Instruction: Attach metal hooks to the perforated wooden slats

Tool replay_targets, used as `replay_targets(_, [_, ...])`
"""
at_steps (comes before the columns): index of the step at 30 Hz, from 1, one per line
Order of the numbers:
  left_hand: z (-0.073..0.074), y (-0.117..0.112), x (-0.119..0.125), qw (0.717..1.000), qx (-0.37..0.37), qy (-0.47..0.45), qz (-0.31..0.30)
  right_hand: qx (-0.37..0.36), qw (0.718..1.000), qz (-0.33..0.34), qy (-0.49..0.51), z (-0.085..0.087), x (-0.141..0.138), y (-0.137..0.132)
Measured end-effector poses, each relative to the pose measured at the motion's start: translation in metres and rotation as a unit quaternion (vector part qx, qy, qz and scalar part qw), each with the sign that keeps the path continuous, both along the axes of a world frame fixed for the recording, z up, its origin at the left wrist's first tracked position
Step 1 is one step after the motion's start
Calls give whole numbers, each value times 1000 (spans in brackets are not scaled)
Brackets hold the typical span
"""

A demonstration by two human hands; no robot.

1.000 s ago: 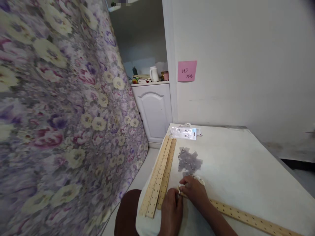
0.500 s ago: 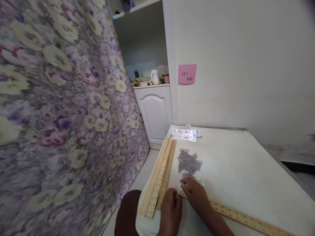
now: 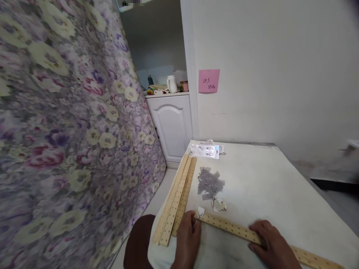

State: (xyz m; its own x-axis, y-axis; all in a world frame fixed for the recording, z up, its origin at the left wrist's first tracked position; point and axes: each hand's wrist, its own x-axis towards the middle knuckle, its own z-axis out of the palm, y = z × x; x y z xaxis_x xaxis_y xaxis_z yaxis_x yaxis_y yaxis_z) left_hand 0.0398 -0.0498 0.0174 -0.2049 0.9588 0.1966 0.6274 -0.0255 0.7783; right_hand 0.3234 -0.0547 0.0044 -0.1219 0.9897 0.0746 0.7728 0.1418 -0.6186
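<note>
A long pale wooden strip [image 3: 224, 224] with rows of small holes lies slantwise across the near part of the table. My left hand [image 3: 187, 235] is closed at its left end, thumb and fingers pinched there. A small white tag [image 3: 201, 212] with a thin metal piece sits at that end, just above my fingertips. Farther right, my right hand [image 3: 270, 239] is closed around the strip, fingers over the far edge and thumb on the near side. Beyond the strip are a crumpled white piece [image 3: 219, 204] and a pile of small greyish translucent packets [image 3: 209, 183].
Three more holed wooden strips [image 3: 176, 201] lie side by side along the table's left edge. A clear package [image 3: 204, 151] rests at the far left corner of the white table [image 3: 252, 179]. A floral curtain [image 3: 84, 130] hangs at left; a white cabinet [image 3: 171, 127] stands behind.
My right hand has moved right, from beside my left hand to farther along the strip, uncovering the white tag and the crumpled white piece. My left hand stays at the strip's end.
</note>
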Motion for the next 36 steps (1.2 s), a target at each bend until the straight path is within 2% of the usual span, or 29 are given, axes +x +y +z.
replay_targets(7, [10,-2,4,1000,-4,6,9,-28,999,12,21,6,-6,-1])
replay_targets(16, [0,0,-2,1000,11,-22,10,-27,999,-31,16,9,-28,-10])
replay_targets(23, [0,1,-1,1000,9,-18,7,-26,998,-52,31,17,-38,-17])
replay_targets(26, [-1,1,-2,1000,-4,-16,-3,-27,995,-59,73,19,-38,-8])
replay_targets(29, [-1,1,-3,1000,-3,-12,-10,-1,993,-59,105,22,-47,14])
replay_targets(33, [1,2,-3,1000,-8,-12,-6,12,994,-58,93,28,-74,48])
replay_targets(36, [2,1,-3,1000,-15,-22,-1,13,994,-83,69,28,-95,63])
